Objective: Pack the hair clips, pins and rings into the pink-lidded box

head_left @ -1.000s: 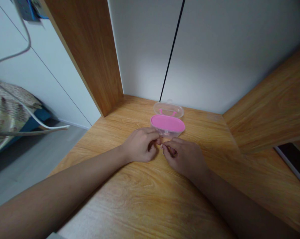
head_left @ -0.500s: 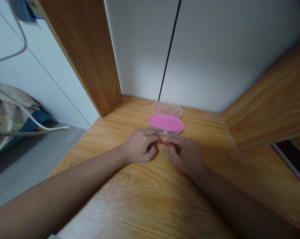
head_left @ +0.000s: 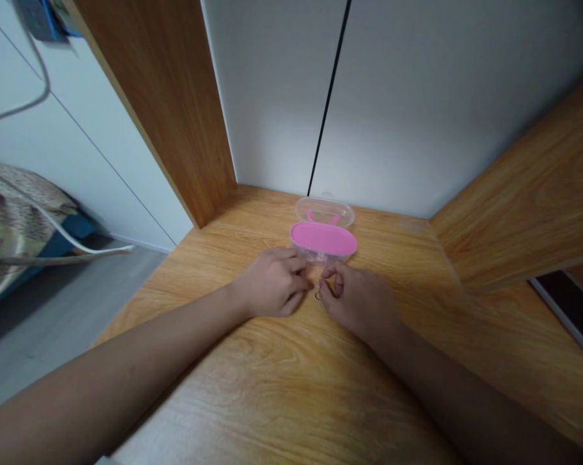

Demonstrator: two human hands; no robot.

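Note:
On the wooden tabletop, my left hand [head_left: 276, 282] rests with its fingers curled and pressed together, the tips close to a small ring [head_left: 317, 296]. Whatever those fingers may hold is hidden. My right hand [head_left: 361, 294] is at the other side of the ring, thumb and index finger bent into a pinch. Anything between these tips is too small to make out. Just behind both hands stands a clear oval case with a pink insert [head_left: 323, 239]. Its transparent lid [head_left: 325, 212] lies open toward the wall, with pink parts showing through it.
A dark-screened phone [head_left: 569, 309] lies at the right edge. White panels [head_left: 392, 110] rise behind the table [head_left: 272, 400], with wooden uprights on both sides. White cables [head_left: 39, 97] hang at the left, near patterned cloth [head_left: 20, 213].
My hands have parted slightly at the fingertips. My right thumb and index finger have curled closer together over the ring, and my left fingers have dropped toward the tabletop. The case has stayed put.

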